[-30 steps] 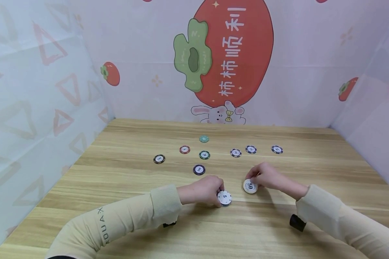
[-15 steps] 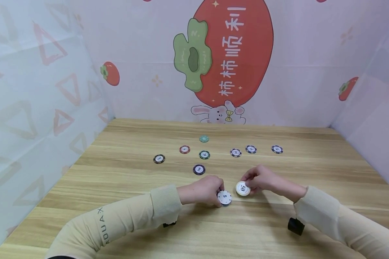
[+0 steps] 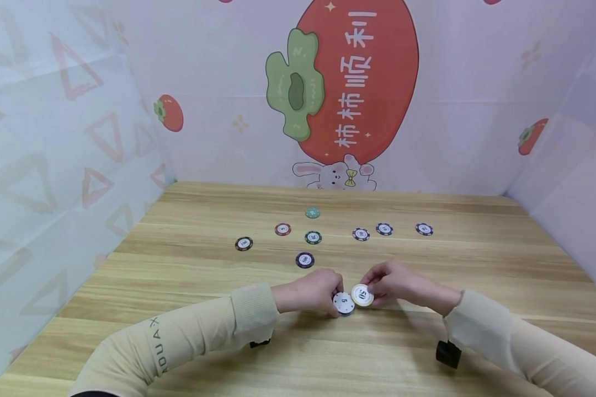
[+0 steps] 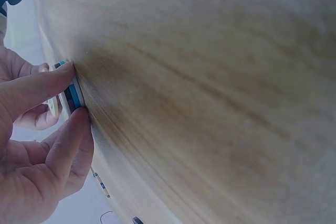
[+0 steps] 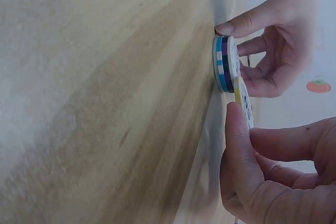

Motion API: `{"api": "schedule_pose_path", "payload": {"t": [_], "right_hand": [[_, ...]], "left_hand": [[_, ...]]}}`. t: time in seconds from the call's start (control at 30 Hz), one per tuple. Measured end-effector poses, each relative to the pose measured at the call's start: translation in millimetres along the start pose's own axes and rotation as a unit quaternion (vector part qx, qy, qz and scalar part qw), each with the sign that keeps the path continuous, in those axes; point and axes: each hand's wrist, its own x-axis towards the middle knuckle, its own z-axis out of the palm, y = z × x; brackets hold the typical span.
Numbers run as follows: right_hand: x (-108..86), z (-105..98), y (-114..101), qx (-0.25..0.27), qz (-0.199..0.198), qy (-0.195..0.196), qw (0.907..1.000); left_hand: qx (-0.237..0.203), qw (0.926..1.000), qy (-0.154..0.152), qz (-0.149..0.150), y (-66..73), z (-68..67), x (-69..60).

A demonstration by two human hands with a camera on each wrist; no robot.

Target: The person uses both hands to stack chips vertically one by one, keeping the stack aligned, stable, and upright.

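A short stack of poker chips (image 3: 344, 303) stands on the table near its middle, topped by a white chip marked 5. Layers with blue-and-white and dark purple edges show below the top in the right wrist view, on the chip stack (image 5: 224, 66). My left hand (image 3: 310, 290) pinches the stack between thumb and fingers from the left. My right hand (image 3: 402, 284) pinches a white poker chip (image 3: 362, 295) marked 50, with a yellowish edge. This chip is tilted, raised off the table, its left edge at the stack's upper right side.
Loose poker chips lie farther back: a black one (image 3: 244, 243), a red one (image 3: 283, 229), a light green one (image 3: 313, 213), a dark green one (image 3: 313, 237), a dark purple one (image 3: 305, 260) and several dark blue ones (image 3: 384, 229). A printed backdrop (image 3: 218, 154) stands behind the wooden table (image 3: 189, 286).
My right hand has moved left and slightly nearer with the white 50 chip, bringing it up against the stack. The left hand and the stack have stayed in place.
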Motion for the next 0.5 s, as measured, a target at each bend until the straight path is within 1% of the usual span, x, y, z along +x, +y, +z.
{"api": "schedule_pose_path", "payload": {"t": [0.2, 0.33, 0.5], "right_hand": [[1.9, 3.8, 0.4, 0.027, 0.006, -0.008, 0.9996], [2.0, 6.3, -2.1, 0.024, 0.015, -0.009, 0.9996], [1.8, 9.8, -4.2, 0.019, 0.015, -0.013, 0.9996]], "left_hand": [[0.004, 1.0000, 0.002, 0.008, -1.2, 0.6, 0.8], [0.003, 1.0000, -0.001, 0.005, -0.9, 0.2, 0.9], [0.004, 1.0000, -0.003, 0.000, -0.4, 0.0, 1.0]]}}
